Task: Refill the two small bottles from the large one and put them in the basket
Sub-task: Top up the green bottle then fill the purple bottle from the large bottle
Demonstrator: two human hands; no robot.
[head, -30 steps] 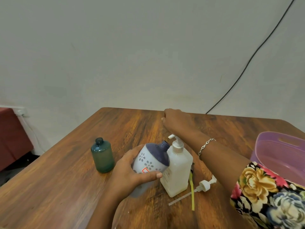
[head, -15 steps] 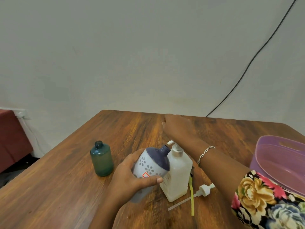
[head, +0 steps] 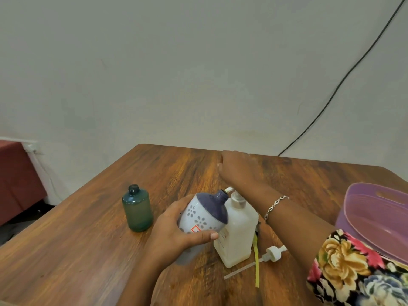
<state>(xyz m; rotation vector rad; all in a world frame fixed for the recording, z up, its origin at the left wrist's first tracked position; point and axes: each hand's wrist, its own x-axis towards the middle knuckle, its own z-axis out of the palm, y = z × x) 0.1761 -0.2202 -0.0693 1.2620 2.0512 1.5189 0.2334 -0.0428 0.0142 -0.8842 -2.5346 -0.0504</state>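
Fingers [head: 174,208], left hand [head: 170,237]: clamped on patterned bottle [head: 205,215] | right hand [head: 237,167]: cannot tell

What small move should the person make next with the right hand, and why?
Probably press the pump head of the large bottle down with the right hand, which is raised close to it. The left hand holds the flowered bottle tilted, its open mouth at the nozzle.
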